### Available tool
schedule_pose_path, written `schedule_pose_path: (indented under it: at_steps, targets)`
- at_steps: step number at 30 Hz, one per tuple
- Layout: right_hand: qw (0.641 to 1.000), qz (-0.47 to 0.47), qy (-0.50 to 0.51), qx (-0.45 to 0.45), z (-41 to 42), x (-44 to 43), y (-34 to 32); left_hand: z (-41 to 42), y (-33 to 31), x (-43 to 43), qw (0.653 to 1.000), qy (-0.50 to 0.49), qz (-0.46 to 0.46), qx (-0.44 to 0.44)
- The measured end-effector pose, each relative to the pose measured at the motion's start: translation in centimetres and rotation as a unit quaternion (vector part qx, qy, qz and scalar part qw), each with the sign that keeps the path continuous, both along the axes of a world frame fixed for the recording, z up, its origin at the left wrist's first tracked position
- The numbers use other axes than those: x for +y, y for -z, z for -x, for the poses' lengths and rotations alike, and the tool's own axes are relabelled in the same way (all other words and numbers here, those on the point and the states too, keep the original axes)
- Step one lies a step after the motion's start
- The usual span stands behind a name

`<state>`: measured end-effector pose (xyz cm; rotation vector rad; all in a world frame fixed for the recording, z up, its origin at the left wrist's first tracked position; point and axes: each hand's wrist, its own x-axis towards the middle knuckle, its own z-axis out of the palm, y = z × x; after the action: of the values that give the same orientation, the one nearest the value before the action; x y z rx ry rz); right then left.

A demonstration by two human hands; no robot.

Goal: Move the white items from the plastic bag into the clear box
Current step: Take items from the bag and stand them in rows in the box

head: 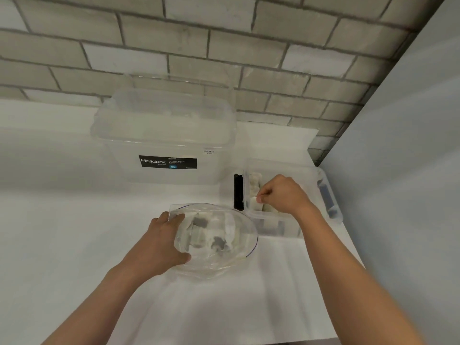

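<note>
A clear plastic bag (224, 247) lies open on the white table, with several white items (232, 230) and grey pieces inside it. My left hand (164, 242) grips the bag's left rim, fingers curled over the edge. A small clear box (308, 175) with blue side latches stands to the right of the bag, with white items (255, 185) stacked at its left end. My right hand (283, 195) hovers inside the box opening, fingers curled, pinching a white item (257, 204) down among the others.
A large clear Megabox storage bin (164, 135) with its lid on stands behind the bag, against the brick wall (224, 46). A black object (238, 192) lies left of the small box. A grey panel (410, 170) bounds the table on the right.
</note>
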<state>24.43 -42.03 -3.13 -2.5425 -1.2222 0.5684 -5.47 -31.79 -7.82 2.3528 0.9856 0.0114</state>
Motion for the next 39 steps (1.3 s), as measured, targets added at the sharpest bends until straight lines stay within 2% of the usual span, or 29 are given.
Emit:
schedule_pose_path:
  at_steps: [5, 9, 12, 14, 16, 17, 18, 20, 22, 25, 29, 34, 39]
  targets:
    - [1.000, -0.010, 0.007, 0.005, 0.0, 0.5, 0.9, -0.2, 0.1, 0.2, 1.000, -0.003, -0.003, -0.002]
    - [0.996, -0.084, 0.027, -0.023, 0.5, -1.0, -0.3, 0.1, 0.4, 0.3, 1.000, -0.009, -0.002, -0.020]
    - [0.975, -0.215, 0.052, -0.036, 3.2, -3.1, -3.0, 0.4, 0.5, 0.2, 1.000, -0.005, -0.001, -0.028]
    - [0.931, -0.358, 0.068, 0.026, 7.1, -4.1, -4.4, 0.6, 0.6, 0.0, 0.999, -0.001, 0.004, -0.037]
    - [0.898, -0.421, 0.029, 0.122, 11.6, -4.3, -4.6, 0.8, 0.6, -0.3, 0.998, 0.008, 0.006, -0.056]
    - [0.907, -0.396, -0.016, 0.141, 13.4, -4.0, -4.0, 0.8, 0.6, -0.5, 0.998, 0.014, 0.006, -0.066]
    - [0.931, -0.335, -0.073, 0.127, 14.7, -3.5, -2.9, 0.8, 0.5, -0.6, 0.997, 0.018, 0.004, -0.075]
    - [0.972, -0.150, -0.179, 0.030, 15.7, -2.3, 0.1, 0.7, 0.3, -0.7, 0.996, 0.025, -0.006, -0.081]
    - [0.974, -0.003, -0.221, -0.054, 15.3, -1.5, 2.8, 0.7, 0.0, -0.9, 0.997, 0.030, -0.029, -0.065]
    - [0.965, 0.121, -0.200, -0.120, 14.6, -1.1, 4.8, 0.7, -0.1, -1.2, 0.997, 0.046, -0.057, -0.035]
    - [0.966, 0.143, -0.148, -0.159, 13.6, -0.7, 5.7, 0.4, 0.2, -1.7, 0.995, 0.075, -0.061, -0.007]
    - [0.963, 0.177, -0.154, -0.130, 13.3, -0.5, 5.7, -0.1, 0.4, -1.8, 0.994, 0.097, -0.052, -0.004]
    - [0.968, 0.170, -0.148, -0.112, 13.0, 0.1, 5.6, -0.4, 0.6, -1.4, 0.994, 0.104, -0.042, -0.009]
